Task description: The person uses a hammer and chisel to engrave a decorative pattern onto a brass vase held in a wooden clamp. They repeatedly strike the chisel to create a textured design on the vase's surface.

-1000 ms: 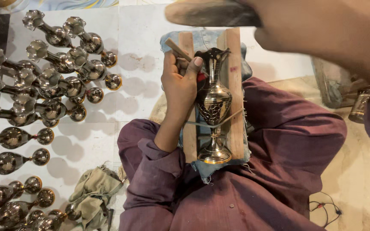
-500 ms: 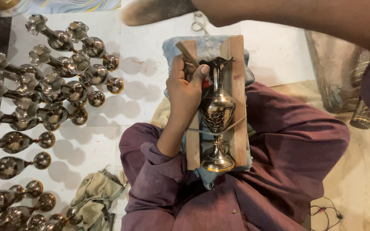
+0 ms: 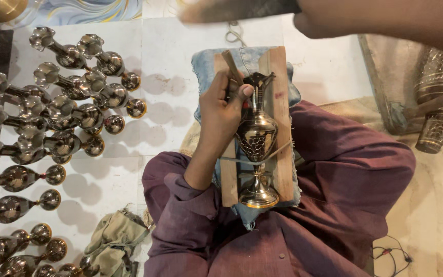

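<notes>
The brass vase [image 3: 256,136] lies lengthwise between two wooden slats [image 3: 278,118] on a denim-covered pad [image 3: 206,61] across my lap, its fluted mouth pointing away from me and its round foot toward my body. A thin cord crosses over its lower belly and the slats. My left hand [image 3: 220,110] is closed around a slim chisel-like tool [image 3: 230,64], thumb pressed near the vase's neck, the tool's tip set against the metal there. My right hand [image 3: 334,20] is raised at the top of the view, blurred, gripping a dark hammer-like tool [image 3: 232,10]. On the white floor [image 3: 170,102] to my left lie rows of similar brass vases [image 3: 67,118], and a crumpled olive cloth [image 3: 114,241] sits by my knee.
</notes>
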